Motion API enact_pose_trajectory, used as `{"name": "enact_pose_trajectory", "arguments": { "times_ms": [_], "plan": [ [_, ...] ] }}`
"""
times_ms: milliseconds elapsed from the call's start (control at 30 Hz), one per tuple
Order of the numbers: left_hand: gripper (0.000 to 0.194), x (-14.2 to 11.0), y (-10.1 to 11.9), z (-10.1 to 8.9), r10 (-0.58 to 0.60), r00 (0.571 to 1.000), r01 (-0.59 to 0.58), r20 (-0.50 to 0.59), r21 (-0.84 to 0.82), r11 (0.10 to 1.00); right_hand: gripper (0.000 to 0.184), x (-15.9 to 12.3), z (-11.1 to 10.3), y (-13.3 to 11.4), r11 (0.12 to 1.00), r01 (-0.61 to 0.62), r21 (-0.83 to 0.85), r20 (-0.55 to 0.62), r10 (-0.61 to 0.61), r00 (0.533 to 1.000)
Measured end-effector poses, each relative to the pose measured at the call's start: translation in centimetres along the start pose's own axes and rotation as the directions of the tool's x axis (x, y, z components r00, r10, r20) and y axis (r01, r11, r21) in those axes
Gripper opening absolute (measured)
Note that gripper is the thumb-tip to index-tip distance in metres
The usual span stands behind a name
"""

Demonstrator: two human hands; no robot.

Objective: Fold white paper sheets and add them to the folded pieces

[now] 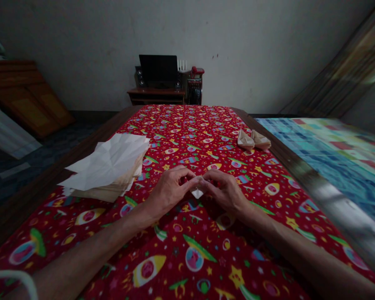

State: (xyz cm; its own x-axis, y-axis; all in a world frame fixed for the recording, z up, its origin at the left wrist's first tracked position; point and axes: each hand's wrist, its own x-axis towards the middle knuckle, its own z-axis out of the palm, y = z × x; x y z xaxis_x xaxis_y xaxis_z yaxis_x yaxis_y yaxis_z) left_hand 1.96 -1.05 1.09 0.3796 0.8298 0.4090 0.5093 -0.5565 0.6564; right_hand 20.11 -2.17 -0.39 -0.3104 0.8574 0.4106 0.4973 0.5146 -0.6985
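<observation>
A small folded piece of white paper (197, 193) is pinched between my two hands, over the middle of the red patterned cloth (187, 152). My left hand (174, 185) grips its left side with thumb and fingers. On its right side, my right hand (223, 187) does the same. The fingers hide the paper's upper part; a pointed lower part shows below the thumbs. To the left of my left hand lies a stack of creased paper sheets (112, 160), white on top and tan beneath. Two folded paper shapes (246, 140) sit together farther off to the right.
The cloth covers a long table with a brown wooden edge (90, 143). A bed with a blue checked cover (318, 154) stands along the right. Against the far wall are a monitor (158, 68) and a red telephone (197, 70). A wooden cabinet (28, 98) is at the left.
</observation>
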Motion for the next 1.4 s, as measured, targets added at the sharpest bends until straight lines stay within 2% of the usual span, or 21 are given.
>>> {"name": "enact_pose_trajectory", "arguments": {
  "times_ms": [133, 267, 367, 533, 700, 833, 900, 967, 1100, 1200, 1300, 1367, 1400],
  "plan": [
    [0.005, -0.1, 0.4, -0.1, 0.094, 0.993, -0.095, -0.069, -0.021, 0.995, 0.021, -0.1, -0.1, -0.1, 0.998, 0.065, -0.014, -0.015, -0.065, 0.998],
    [0.009, -0.1, 0.5, -0.4, 0.070, 0.992, -0.079, -0.105, -0.079, 0.994, 0.023, -0.2, -0.2, -0.1, 0.998, 0.048, 0.035, -0.064, -0.046, 0.997],
    [0.012, 0.0, 0.0, -0.7, 0.049, 0.987, -0.066, -0.155, -0.109, 0.992, 0.024, -0.1, -0.3, 0.1, 0.994, 0.007, 0.112, -0.095, 0.004, 0.995],
    [0.012, 0.2, -1.5, -0.7, 0.047, 0.981, -0.055, -0.186, -0.036, 0.998, 0.023, 0.1, -0.6, 0.8, 0.976, -0.070, 0.204, -0.192, 0.110, 0.975],
    [0.010, 0.2, -2.6, -0.6, 0.013, 0.975, -0.002, -0.224, 0.050, 0.999, 0.022, 0.3, -1.0, 1.7, 0.975, -0.132, 0.179, -0.210, 0.169, 0.963],
    [0.012, 0.1, -3.1, -0.9, -0.088, 0.980, 0.096, -0.181, 0.035, 0.995, 0.022, 0.4, -1.3, 2.1, 0.963, -0.222, 0.155, -0.200, 0.251, 0.947],
    [0.013, 0.1, -3.4, -1.0, -0.098, 0.982, 0.108, -0.159, 0.058, 0.992, 0.022, 0.4, -1.5, 2.1, 0.961, -0.254, 0.105, -0.196, 0.270, 0.943],
    [0.013, 0.1, -3.8, -1.1, -0.051, 0.989, 0.069, -0.137, 0.131, 0.989, 0.022, 0.5, -1.7, 2.0, 0.958, -0.284, 0.033, -0.183, 0.285, 0.941],
    [0.013, 0.2, -5.0, -0.6, 0.037, 0.998, -0.017, -0.060, 0.310, 0.950, 0.019, 0.7, -1.7, 2.0, 0.935, -0.300, -0.188, -0.082, 0.289, 0.954],
    [0.013, 0.0, -5.2, 0.0, -0.011, 1.000, 0.022, -0.027, 0.419, 0.908, 0.017, 0.7, -1.5, 2.1, 0.862, -0.262, -0.435, -0.054, 0.265, 0.963],
    [0.004, -0.2, -4.3, 0.2, 0.000, 0.997, 0.040, -0.077, 0.525, 0.850, 0.017, 0.6, -1.3, 2.1, 0.771, -0.215, -0.599, -0.059, 0.226, 0.972],
    [0.029, -0.4, -3.4, 0.0, 0.118, 0.992, -0.066, -0.055, 0.572, 0.818, 0.018, 0.5, -1.2, 2.1, 0.748, -0.197, -0.634, -0.049, 0.216, 0.975],
    [0.040, -0.4, -2.9, 0.0, 0.193, 0.981, -0.167, 0.017, 0.582, 0.796, 0.017, 0.5, -1.2, 2.1, 0.742, -0.192, -0.643, -0.046, 0.213, 0.976]
  ]
}}
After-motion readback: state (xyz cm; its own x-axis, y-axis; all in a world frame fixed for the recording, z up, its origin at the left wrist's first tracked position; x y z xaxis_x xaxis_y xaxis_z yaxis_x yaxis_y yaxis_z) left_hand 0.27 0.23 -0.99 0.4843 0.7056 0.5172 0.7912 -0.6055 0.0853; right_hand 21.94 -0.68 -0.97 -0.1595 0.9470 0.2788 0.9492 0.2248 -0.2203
